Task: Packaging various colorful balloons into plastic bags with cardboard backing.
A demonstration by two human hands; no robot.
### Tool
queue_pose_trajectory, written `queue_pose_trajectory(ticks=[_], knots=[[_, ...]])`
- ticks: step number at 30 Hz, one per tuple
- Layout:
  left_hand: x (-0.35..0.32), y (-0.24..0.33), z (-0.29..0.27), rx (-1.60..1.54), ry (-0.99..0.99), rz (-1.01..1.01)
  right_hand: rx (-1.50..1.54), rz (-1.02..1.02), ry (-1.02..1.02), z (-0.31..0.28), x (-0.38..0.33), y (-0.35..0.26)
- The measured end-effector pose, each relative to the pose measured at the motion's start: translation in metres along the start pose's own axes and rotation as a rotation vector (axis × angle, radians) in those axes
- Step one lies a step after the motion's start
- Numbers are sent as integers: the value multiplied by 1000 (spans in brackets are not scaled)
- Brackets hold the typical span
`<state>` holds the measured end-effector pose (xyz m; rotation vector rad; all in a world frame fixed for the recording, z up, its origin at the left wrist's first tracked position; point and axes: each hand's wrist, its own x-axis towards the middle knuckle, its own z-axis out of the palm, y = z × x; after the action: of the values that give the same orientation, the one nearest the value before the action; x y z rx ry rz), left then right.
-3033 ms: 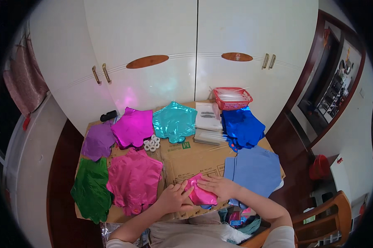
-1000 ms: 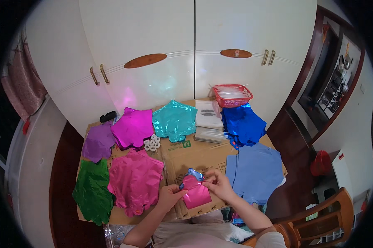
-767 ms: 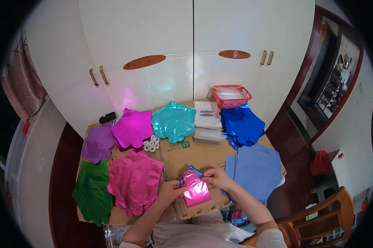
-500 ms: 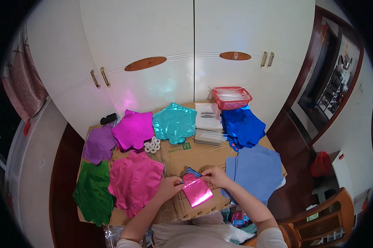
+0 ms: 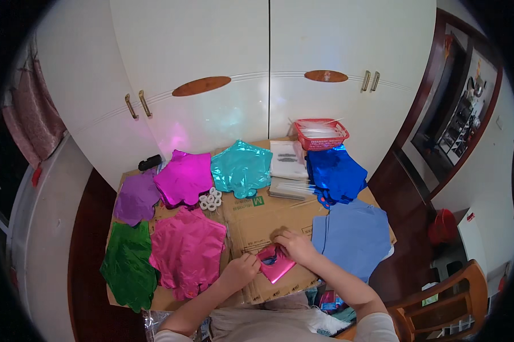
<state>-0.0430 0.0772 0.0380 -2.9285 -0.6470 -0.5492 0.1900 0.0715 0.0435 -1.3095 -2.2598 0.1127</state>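
Note:
A shiny pink foil sheet [image 5: 280, 270], folded into a small packet, lies on the cardboard in front of me. A bit of dark blue material [image 5: 270, 259] shows inside its fold. My left hand [image 5: 243, 269] pinches the packet's left edge, thumb and fingers together. At the upper right edge, my right hand [image 5: 294, 245] has its bent fingers closed on the foil. To the left is a pile of pink foil shapes [image 5: 187, 251]; to the right, a stack of dull blue shapes [image 5: 354, 239].
Around the cardboard [image 5: 257, 222] are green [image 5: 127, 265], purple [image 5: 136, 199], magenta [image 5: 183, 178], teal [image 5: 242, 168] and bright blue foil piles [image 5: 335, 174]. White rings [image 5: 210, 199], clear packets [image 5: 291, 189] and a red basket [image 5: 321, 135] stand farther back. A wooden chair [image 5: 445, 302] is at right.
The pink foil's lower part has been folded upward, making it shorter and covering most of the blue piece. My left hand moved slightly toward me.

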Motion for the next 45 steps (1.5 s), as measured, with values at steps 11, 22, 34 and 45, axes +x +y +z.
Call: queue_pose_trajectory(ticks=[11, 22, 34, 45], knots=[[-4, 2, 0, 29, 24, 50, -280, -154, 15, 22, -28, -17], [-6, 2, -2, 7, -55, 57, -227, -100, -107, 29, -31, -13], [66, -57, -4, -184, 19, -111, -176, -56, -101, 14, -47, -43], [187, -109, 70, 103, 45, -5, -109, 19, -15, 19, -54, -50]])
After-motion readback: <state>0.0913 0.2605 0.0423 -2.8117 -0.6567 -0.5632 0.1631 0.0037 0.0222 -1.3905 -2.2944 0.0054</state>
